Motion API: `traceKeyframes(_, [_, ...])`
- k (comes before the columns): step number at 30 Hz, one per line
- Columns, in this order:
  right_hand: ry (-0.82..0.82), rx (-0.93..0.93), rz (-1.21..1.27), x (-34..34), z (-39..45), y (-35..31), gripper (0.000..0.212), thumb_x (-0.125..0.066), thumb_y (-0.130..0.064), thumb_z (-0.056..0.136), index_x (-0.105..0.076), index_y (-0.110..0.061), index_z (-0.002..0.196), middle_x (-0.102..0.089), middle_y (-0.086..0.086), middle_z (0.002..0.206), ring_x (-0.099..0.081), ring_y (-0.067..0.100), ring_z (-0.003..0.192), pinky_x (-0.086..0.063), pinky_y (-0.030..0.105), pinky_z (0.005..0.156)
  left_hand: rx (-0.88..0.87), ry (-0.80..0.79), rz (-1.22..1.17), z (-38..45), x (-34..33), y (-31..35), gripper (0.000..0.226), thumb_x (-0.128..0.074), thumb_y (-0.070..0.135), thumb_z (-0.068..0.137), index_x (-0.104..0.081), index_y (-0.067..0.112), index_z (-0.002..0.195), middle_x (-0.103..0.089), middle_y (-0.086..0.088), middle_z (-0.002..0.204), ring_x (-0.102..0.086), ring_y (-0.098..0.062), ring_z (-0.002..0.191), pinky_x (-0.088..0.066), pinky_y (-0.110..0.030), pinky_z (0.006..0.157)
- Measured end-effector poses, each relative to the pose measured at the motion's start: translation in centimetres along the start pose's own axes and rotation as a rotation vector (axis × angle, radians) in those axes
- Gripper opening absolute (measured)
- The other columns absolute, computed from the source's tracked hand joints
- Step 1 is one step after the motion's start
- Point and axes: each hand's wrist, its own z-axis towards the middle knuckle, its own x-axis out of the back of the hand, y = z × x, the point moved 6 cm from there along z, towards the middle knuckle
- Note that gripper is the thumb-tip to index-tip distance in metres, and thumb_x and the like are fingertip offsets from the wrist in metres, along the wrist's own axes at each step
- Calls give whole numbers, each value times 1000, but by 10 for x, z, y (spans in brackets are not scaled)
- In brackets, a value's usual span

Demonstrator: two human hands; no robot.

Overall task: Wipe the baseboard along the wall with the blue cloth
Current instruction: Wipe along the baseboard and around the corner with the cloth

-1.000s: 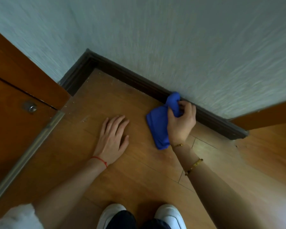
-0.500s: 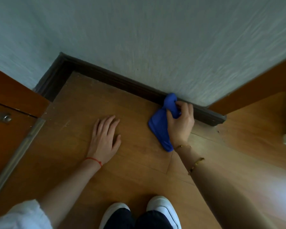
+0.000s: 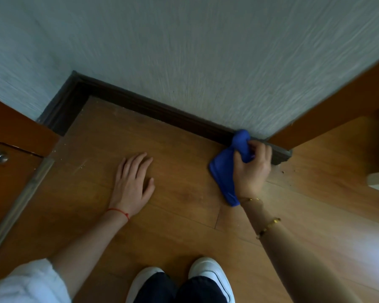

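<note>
The right hand [image 3: 251, 169] gripped the bunched blue cloth [image 3: 224, 169], its top wad pressed on the dark baseboard [image 3: 162, 110]. The left hand [image 3: 132, 182] lay flat, fingers spread, on the floor [image 3: 184, 226].

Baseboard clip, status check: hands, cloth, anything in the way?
Right hand grips blue cloth, pressing it on baseboard near its right end. Left hand flat on floor. Nothing blocking.

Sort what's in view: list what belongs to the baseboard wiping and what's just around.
Job:
blue cloth, gripped by the right hand
baseboard
wall

Just around:
left hand, flat on the floor
door knob
white shoes
</note>
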Motion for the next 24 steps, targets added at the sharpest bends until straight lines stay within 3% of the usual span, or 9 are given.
traceKeyframes(5, [-20,3,77,-17,3,-14,25,-73,-9,79,-63,-7,102,-60,6,100,-57,14,89,-39,14,77,-1,-4,2,0,1,0,56,-37,40,97,-43,15,147,-37,-7,155,-31,-25,145,-19,-54,122])
traceKeyframes(11, [138,-114,9,40,-2,40,25,-72,-7,79,-62,-5,102,-58,10,98,-53,18,82,-42,24,72,0,-5,11,0,1,1,56,-36,40,97,-43,15,147,-38,-8,154,-31,-26,145,-20,-55,122])
traceKeyframes(15, [94,-92,0,27,0,31,28,-72,-7,79,-62,-4,105,-58,13,103,-56,23,90,-46,28,78,4,-11,12,0,0,0,57,-36,41,97,-43,15,147,-38,-8,155,-31,-27,145,-20,-55,122])
traceKeyframes(20, [31,-40,78,-7,1,-3,30,-75,-5,77,-64,-5,104,-58,9,102,-57,18,91,-38,14,79,-4,-6,15,-1,1,1,57,-36,41,97,-45,12,146,-40,-10,153,-33,-29,144,-19,-55,121])
traceKeyframes(24, [99,-75,48,21,-2,27,27,-73,-6,77,-64,-6,103,-60,10,100,-58,21,86,-46,25,75,-9,3,11,0,2,2,57,-37,39,97,-46,12,146,-40,-9,153,-34,-28,144,-20,-55,122])
